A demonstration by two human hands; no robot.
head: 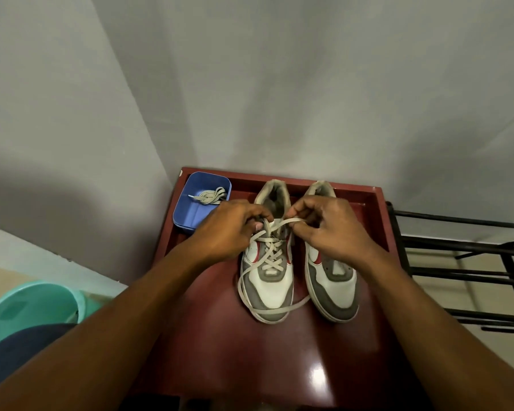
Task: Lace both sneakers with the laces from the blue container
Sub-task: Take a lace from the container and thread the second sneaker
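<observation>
Near table back rim | left hand, right hand pinch sneaker lace | container in corner

Corner of a plain home room: bare grey walls meet behind a glossy red-brown wooden table with worn sneakers on it. A black metal rack stands to the right, and a teal plastic tub sits on the pale floor to the left.
</observation>
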